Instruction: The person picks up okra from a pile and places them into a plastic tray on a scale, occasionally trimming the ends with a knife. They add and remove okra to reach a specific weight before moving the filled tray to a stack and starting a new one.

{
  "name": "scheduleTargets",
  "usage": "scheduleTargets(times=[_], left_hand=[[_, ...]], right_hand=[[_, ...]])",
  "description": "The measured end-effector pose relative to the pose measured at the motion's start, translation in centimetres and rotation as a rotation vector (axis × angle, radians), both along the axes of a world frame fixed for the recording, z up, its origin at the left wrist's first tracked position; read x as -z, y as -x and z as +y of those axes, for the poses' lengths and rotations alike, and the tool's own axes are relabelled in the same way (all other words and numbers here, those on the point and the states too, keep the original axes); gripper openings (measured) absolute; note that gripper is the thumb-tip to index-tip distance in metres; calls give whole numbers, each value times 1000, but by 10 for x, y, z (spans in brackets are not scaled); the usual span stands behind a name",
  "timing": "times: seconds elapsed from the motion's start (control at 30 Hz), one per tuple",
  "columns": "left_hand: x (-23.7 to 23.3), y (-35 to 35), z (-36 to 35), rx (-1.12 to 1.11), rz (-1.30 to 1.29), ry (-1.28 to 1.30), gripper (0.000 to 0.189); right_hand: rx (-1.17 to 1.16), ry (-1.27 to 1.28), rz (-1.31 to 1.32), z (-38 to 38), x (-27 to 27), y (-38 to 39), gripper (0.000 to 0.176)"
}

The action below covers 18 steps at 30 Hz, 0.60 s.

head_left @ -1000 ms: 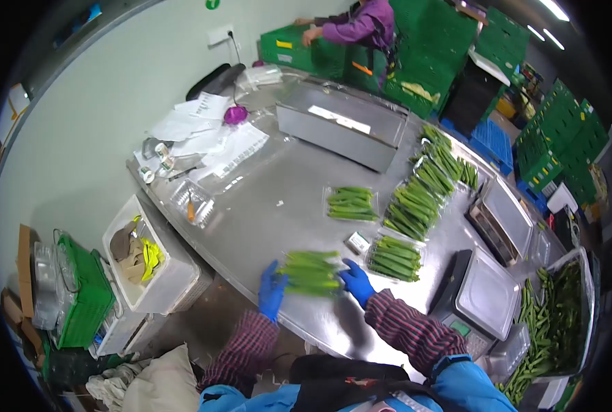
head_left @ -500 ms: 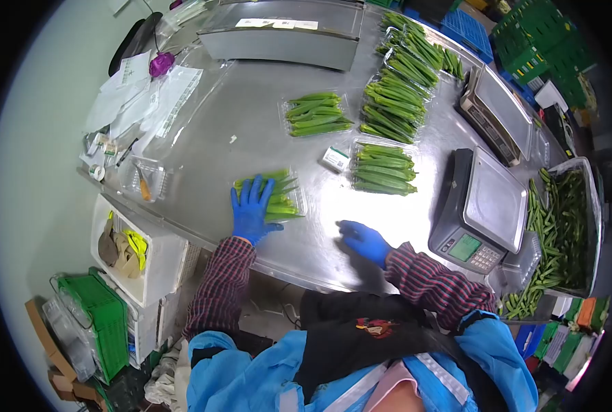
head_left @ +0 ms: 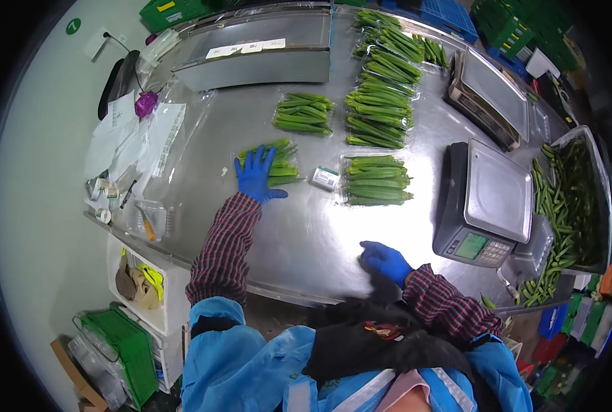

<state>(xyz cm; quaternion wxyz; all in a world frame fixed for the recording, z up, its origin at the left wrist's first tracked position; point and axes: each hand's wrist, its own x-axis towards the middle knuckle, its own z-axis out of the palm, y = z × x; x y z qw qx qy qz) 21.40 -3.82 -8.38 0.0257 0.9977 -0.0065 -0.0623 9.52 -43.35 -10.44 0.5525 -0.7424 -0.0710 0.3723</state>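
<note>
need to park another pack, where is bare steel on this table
The steel table is bare between the blue-gloved left hand, the blue-gloved right hand and the grey weighing scale. Crowded: the column of clear okra packs and the white papers.

Blue gloves, plaid sleeves, blue jacket, dark apron.
</note>
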Motion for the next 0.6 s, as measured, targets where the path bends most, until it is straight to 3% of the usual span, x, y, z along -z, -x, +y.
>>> scheduleTargets(times=[0.37,0.47,0.53,0.57,0.6], left_hand=[[-10,2,-6,-45,17,-23,133],[-8,3,-6,-9,-98,67,117],[-2,-14,0,36,-355,146,85],[-7,-23,2,34,-355,142,85],[-15,-36,3,58,-424,222,65]], right_hand=[[-28,94,-45,-3,1,14,43],[-63,92,-78,-5,4,17,42],[-89,88,-87,-2,6,18,42],[-86,97,-59,0,4,19,42],[-85,108,-34,1,1,19,42]])
